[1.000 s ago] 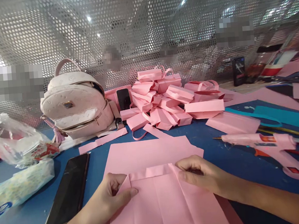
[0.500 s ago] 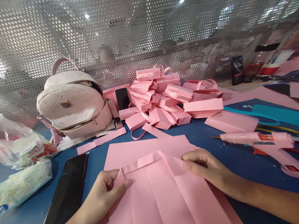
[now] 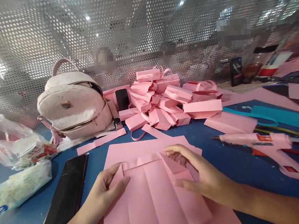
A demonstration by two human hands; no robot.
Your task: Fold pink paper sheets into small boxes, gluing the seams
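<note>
A creased pink paper (image 3: 156,194) with a folded strip along its top edge lies over a larger pink sheet (image 3: 144,146). My left hand (image 3: 108,186) pinches its upper left corner, thumb on top and fingers behind. At the upper right corner, where a triangular flap is folded, my right hand (image 3: 198,173) has its thumb and fingers spread, the thumb over the paper and the fingertips beside the flap.
A black phone (image 3: 65,194) and a plastic bag (image 3: 9,140) lie left. Behind stand a pale backpack (image 3: 73,104) and a heap of folded pink paper pieces (image 3: 161,100). A pink glue gun (image 3: 266,144) lies right, below teal strips (image 3: 284,115).
My right hand has moved left and its fingers have spread from a pinch. The creased paper has shifted slightly left; my left hand keeps its hold.
</note>
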